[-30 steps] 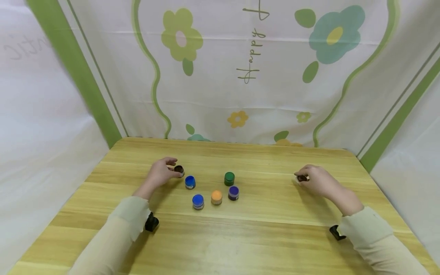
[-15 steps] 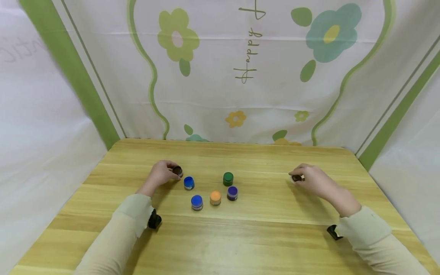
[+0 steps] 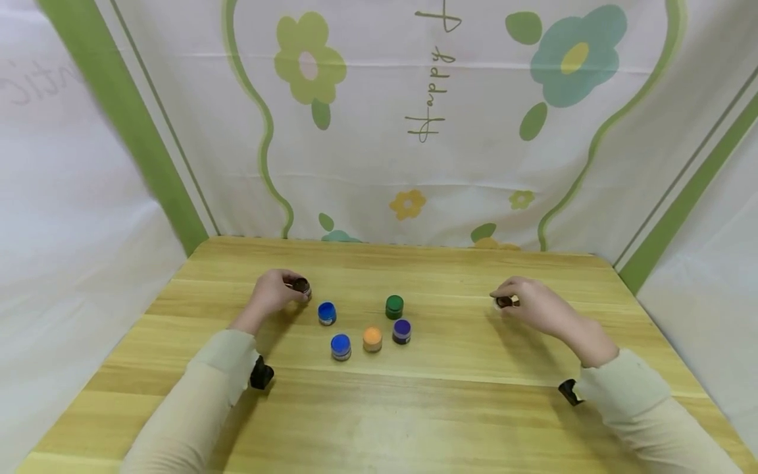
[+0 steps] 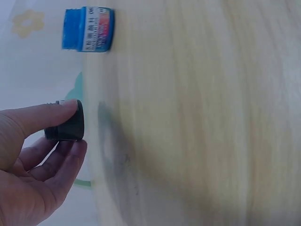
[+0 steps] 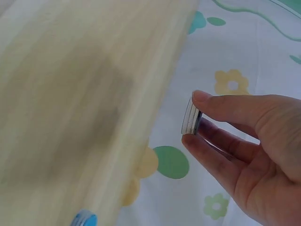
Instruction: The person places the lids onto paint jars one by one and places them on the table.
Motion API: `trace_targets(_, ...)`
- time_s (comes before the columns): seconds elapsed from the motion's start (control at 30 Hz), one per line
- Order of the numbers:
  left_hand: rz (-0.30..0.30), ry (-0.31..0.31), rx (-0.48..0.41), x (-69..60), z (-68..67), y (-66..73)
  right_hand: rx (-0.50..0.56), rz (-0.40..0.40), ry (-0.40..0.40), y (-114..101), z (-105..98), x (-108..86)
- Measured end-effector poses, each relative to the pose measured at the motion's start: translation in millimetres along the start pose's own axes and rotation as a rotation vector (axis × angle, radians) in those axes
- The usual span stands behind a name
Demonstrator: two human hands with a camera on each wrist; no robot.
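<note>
Wooden counter [image 3: 391, 421], flowered cloth [image 3: 355, 155] behind. Left hand [image 3: 272, 293], frame centre-left, pinches dark jar [image 3: 302, 287] off the hand's right side; right hand [image 3: 537, 307], centre-right, pinches lid [image 3: 504, 302] off its left.

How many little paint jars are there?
6: green jar, purple jar, orange jar in the middle; blue jar left of them, another blue jar farther back; dark jar in the left hand. None looks hidden.

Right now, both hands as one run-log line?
left hand: holds dark paint jar | right hand: pinches ridged lid | table: five other paint jars
</note>
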State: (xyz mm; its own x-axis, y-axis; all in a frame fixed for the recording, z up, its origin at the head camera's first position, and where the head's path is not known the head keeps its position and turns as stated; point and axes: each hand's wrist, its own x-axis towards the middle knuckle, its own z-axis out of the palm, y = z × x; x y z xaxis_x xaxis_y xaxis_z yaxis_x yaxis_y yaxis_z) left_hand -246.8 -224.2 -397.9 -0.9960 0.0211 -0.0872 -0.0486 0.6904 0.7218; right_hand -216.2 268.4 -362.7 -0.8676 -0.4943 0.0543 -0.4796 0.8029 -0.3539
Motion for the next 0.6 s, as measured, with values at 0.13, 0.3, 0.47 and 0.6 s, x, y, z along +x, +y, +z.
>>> trace_targets(0.13, -0.003, 0.008, -0.013, -5.1, -5.6, 3.1, 0.01, -0.016, -0.002, -6, -2, 2.7)
trace_targets(0.3, 0.014, 0.02, -0.038, -8.7, -7.7, 5.2, 0.033, -0.066, 0.012, -15, -1, 7.0)
trace_targets(0.47, 0.022, 0.003, -0.102, -10.9, -5.1, 14.3, 0.046, -0.11, 0.025, -22, -1, 12.3)
trace_targets(0.6, 0.008, -0.027, -0.136, -14.5, -2.8, 25.4, 0.043, -0.136, 0.037, -27, -3, 15.2)
